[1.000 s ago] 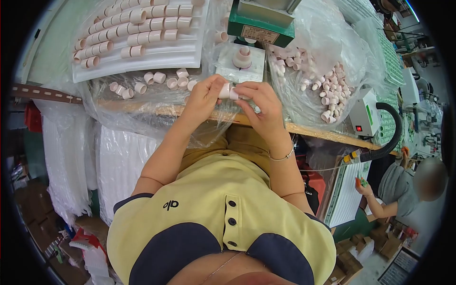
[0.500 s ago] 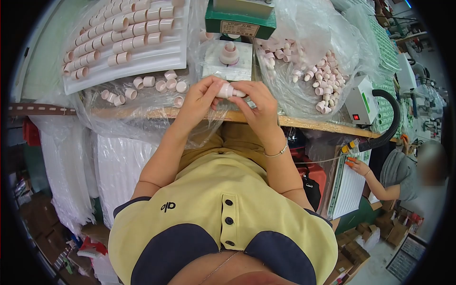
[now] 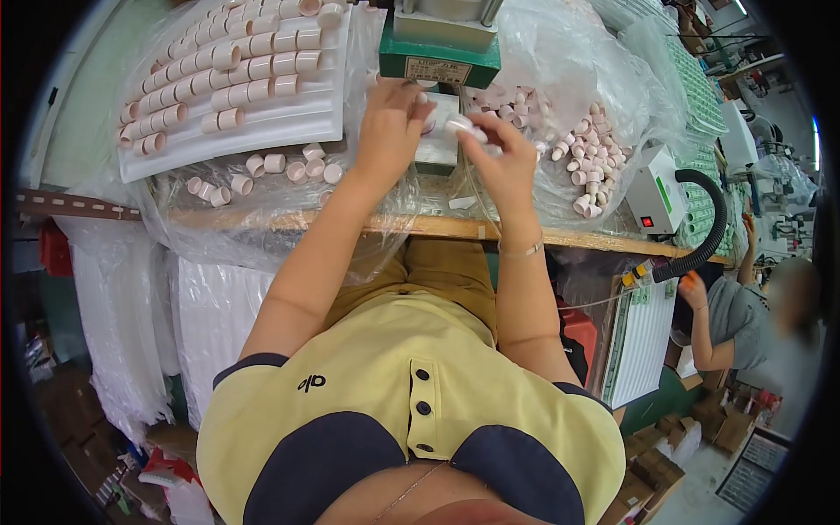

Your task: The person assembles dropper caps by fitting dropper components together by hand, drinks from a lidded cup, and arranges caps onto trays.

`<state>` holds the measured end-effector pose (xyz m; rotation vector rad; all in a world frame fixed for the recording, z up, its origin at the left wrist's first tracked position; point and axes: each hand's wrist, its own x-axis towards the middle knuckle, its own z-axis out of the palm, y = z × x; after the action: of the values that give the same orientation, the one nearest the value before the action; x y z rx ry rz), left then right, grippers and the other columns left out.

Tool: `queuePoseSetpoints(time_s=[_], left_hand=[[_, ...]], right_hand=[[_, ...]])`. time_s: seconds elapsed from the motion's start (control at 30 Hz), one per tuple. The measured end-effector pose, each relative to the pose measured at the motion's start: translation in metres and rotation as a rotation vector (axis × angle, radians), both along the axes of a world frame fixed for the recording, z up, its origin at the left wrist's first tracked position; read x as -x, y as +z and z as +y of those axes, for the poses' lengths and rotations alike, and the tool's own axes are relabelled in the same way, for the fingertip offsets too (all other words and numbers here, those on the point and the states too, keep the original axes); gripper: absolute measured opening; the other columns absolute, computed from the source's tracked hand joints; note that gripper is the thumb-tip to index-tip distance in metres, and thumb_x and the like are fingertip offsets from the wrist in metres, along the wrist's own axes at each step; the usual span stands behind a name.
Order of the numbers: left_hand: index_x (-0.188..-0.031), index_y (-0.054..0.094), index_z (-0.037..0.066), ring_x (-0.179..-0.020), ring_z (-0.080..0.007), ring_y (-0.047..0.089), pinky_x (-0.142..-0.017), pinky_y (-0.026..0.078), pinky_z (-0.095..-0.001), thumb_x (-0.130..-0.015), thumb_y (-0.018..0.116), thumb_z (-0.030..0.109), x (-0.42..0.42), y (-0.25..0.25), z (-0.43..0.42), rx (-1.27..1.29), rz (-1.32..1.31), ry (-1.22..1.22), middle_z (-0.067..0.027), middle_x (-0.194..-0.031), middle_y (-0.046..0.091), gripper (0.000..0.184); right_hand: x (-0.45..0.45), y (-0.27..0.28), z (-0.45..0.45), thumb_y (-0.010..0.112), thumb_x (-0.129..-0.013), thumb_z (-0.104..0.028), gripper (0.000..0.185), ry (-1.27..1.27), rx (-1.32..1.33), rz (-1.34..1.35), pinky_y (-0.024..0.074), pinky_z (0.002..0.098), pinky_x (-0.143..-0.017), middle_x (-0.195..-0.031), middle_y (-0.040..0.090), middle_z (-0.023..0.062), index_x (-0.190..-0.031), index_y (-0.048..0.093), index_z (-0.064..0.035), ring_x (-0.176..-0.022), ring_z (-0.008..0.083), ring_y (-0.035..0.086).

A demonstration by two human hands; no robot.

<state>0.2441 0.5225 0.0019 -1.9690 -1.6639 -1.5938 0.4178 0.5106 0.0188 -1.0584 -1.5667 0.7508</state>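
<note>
Piece (image 3: 462,125), pale and glossy, sits pinched in the right grip (image 3: 507,159); left grip (image 3: 390,136) near the green press (image 3: 442,63), hold unclear.

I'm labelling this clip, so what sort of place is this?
Probably a factory assembly workshop: a green machine stands at the workbench, pale pink pieces sit in rows on a white tray, and loose parts lie piled on clear plastic.

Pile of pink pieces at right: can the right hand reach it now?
Probably yes: no solid obstacle shows between the right hand and the pink pile, though that hand holds a pale piece.
</note>
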Motion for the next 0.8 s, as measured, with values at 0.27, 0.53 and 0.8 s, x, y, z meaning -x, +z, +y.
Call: queuePoseSetpoints(time_s=[0.27,0.53,0.8], left_hand=[[-0.1,0.063,0.003,-0.08,-0.022,0.064,-0.072,0.051,-0.0332,-0.097,0.055,0.02,0.033,0.001,-0.021,0.157,-1.001,-0.35,-0.0087,-0.087,0.066,0.019],[-0.115,0.062,0.004,-0.071,-0.0115,0.061,-0.065,0.048,-0.023,-0.094,0.058,0.018,0.1,0.017,-0.092,0.613,-0.94,-0.372,-0.0043,-0.077,0.065,0.025],[-0.107,0.067,0.004,-0.083,-0.024,0.064,-0.077,0.049,-0.0333,-0.073,0.075,0.012,0.124,0.011,-0.131,0.878,-0.134,-0.158,-0.0106,-0.09,0.067,0.036]], right_hand=[[0.042,0.002,0.053,0.071,-0.071,-0.019,0.03,0.163,-0.157,-0.458,0.0517,0.0326,-0.071,-0.082,0.068,0.0115,-0.097,0.07,-0.0031,-0.075,0.0259,0.065],[0.041,0.006,0.054,0.076,-0.072,-0.027,0.031,0.144,-0.169,-0.576,0.0516,0.0368,-0.069,-0.079,0.067,0.0116,-0.093,0.07,-0.0047,-0.073,0.0291,0.065],[0.044,0.012,0.059,0.071,-0.069,-0.014,0.022,0.214,0.134,-0.502,0.0499,0.037,-0.065,-0.07,0.064,0.0112,-0.088,0.065,-0.005,-0.066,0.0282,0.063]])
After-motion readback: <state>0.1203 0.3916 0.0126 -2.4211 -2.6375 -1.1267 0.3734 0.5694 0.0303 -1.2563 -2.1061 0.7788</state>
